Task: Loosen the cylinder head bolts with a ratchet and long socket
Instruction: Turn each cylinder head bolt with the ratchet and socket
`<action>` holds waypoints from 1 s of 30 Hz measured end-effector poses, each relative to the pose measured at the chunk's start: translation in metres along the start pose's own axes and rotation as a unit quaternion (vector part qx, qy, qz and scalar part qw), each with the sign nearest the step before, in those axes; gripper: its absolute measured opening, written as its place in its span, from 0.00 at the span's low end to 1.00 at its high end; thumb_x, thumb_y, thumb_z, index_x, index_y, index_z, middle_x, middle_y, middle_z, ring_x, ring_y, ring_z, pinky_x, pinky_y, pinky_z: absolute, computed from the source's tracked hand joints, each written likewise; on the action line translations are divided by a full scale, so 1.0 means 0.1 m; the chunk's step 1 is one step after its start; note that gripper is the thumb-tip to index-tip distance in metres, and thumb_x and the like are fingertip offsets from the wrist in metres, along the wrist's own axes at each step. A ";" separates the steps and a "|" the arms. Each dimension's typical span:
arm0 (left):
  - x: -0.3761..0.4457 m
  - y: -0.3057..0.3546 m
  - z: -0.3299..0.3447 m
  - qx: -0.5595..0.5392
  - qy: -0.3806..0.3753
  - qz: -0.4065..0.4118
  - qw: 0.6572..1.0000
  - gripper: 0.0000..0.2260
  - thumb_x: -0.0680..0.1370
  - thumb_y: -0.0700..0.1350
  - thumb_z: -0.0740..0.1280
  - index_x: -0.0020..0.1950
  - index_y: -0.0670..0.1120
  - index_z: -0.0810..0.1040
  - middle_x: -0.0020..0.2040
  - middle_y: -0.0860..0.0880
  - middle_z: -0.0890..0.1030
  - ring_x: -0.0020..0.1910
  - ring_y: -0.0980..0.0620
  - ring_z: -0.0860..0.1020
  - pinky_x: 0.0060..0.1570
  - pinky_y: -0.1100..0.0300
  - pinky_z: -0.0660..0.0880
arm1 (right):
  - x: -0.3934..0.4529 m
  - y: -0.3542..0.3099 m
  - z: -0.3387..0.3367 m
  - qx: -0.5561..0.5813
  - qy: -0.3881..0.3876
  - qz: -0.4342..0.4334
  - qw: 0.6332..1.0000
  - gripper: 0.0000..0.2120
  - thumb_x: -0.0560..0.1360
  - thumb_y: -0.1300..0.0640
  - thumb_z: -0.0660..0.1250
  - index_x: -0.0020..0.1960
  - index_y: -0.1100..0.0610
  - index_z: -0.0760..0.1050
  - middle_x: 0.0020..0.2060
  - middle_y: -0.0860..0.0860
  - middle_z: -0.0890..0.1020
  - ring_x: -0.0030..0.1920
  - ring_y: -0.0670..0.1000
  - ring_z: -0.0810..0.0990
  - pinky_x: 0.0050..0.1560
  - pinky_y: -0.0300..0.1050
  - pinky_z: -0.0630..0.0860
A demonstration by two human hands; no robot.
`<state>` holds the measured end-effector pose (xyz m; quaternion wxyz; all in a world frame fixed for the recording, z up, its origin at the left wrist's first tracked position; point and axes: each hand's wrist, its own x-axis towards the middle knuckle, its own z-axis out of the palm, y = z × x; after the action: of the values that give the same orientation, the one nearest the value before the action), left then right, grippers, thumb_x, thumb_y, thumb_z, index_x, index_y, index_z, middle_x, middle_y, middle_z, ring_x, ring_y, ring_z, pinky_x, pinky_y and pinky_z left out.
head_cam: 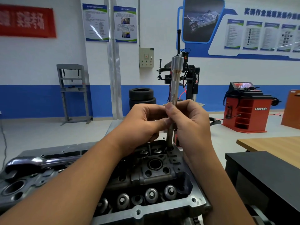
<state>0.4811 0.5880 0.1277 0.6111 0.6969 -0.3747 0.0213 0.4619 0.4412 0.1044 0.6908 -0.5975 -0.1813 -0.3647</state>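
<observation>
- My right hand (189,122) pinches the long socket (174,88) at mid-shaft, thumb across the front, fingers curled behind
- My left hand (142,122) closes in from the other side, fingertips pinching the same shaft just below the thumb
- Socket stands near upright, tilted slightly right at the top; bright steel, wide flared head uppermost, knurled band below it, narrower stem running down
- Its lower end sits in a round bolt well at the far right corner of the cylinder head (154,181); the bolt itself is hidden
- Cylinder head: dark, oily casting, row of round valve spring caps along the near side, a large bore in the middle
- Ratchet (40,161) lies flat on the head's left part, chrome handle, well apart from both hands
- Black cabinet (266,176) close on the right; wooden tabletop (272,146) behind it
- Open floor beyond the far edge, stacked tyres (142,98) and red wheel balancer (246,109) well back
</observation>
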 end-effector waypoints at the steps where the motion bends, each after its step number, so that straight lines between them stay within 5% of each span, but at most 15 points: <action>1: 0.00 0.00 0.00 0.012 0.017 0.006 1.000 0.10 0.81 0.37 0.71 0.61 0.39 0.84 0.51 0.39 0.87 0.26 0.61 0.71 0.27 0.67 0.68 | 0.00 0.00 0.01 0.002 -0.011 0.004 1.000 0.07 0.79 0.56 0.73 0.43 0.57 0.81 0.36 0.51 0.84 0.39 0.50 0.84 0.40 0.45 0.83; 5: 0.01 -0.03 0.01 0.036 0.055 0.017 0.998 0.10 0.77 0.35 0.75 0.58 0.38 0.85 0.47 0.42 0.87 0.26 0.64 0.77 0.30 0.74 0.71 | 0.00 0.01 0.04 -0.007 -0.017 0.022 1.000 0.07 0.72 0.48 0.75 0.42 0.51 0.81 0.39 0.51 0.86 0.43 0.54 0.86 0.44 0.50 0.83; 8: 0.02 -0.03 0.01 0.048 0.055 0.008 0.997 0.09 0.77 0.38 0.76 0.57 0.40 0.85 0.47 0.40 0.86 0.26 0.62 0.72 0.28 0.71 0.68 | -0.01 0.01 0.02 -0.024 0.001 0.014 1.000 0.10 0.73 0.49 0.77 0.44 0.54 0.80 0.39 0.50 0.86 0.43 0.54 0.87 0.47 0.54 0.85; 11: 0.00 -0.01 0.00 -0.009 0.023 -0.008 1.000 0.09 0.80 0.39 0.72 0.59 0.40 0.85 0.49 0.34 0.85 0.25 0.55 0.66 0.27 0.63 0.64 | -0.01 -0.01 0.01 -0.025 0.001 0.004 1.000 0.07 0.79 0.54 0.74 0.44 0.56 0.80 0.36 0.48 0.84 0.38 0.49 0.84 0.43 0.51 0.85; 17: -0.01 0.00 0.01 -0.010 0.027 0.002 1.000 0.14 0.75 0.43 0.74 0.59 0.39 0.85 0.45 0.39 0.84 0.25 0.58 0.67 0.26 0.65 0.65 | -0.01 -0.01 0.02 -0.007 -0.012 0.007 1.000 0.06 0.76 0.54 0.75 0.44 0.54 0.81 0.35 0.47 0.84 0.38 0.47 0.84 0.40 0.42 0.82; 21: -0.01 -0.01 -0.01 0.016 0.034 0.007 0.999 0.11 0.75 0.41 0.76 0.57 0.43 0.86 0.50 0.39 0.86 0.26 0.58 0.69 0.27 0.65 0.67 | -0.02 -0.01 0.02 -0.020 -0.003 -0.001 1.000 0.09 0.75 0.54 0.77 0.45 0.57 0.80 0.39 0.52 0.86 0.41 0.52 0.87 0.42 0.47 0.84; 26: -0.01 -0.01 -0.02 -0.036 0.003 -0.010 0.999 0.14 0.79 0.42 0.71 0.63 0.41 0.84 0.46 0.39 0.83 0.26 0.54 0.66 0.26 0.62 0.65 | -0.01 -0.03 0.01 -0.010 -0.011 0.004 1.000 0.08 0.82 0.58 0.69 0.46 0.60 0.82 0.33 0.49 0.83 0.35 0.46 0.81 0.36 0.41 0.80; 30: 0.00 -0.02 -0.01 -0.007 0.018 0.000 1.000 0.15 0.76 0.43 0.74 0.61 0.39 0.84 0.48 0.38 0.85 0.26 0.57 0.67 0.26 0.64 0.65 | -0.01 -0.02 0.02 0.002 -0.022 0.007 1.000 0.06 0.78 0.54 0.74 0.43 0.54 0.83 0.36 0.50 0.85 0.38 0.49 0.84 0.39 0.44 0.83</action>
<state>0.4827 0.5886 0.1263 0.6230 0.6920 -0.3633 0.0310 0.4603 0.4437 0.1054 0.6905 -0.6051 -0.1926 -0.3462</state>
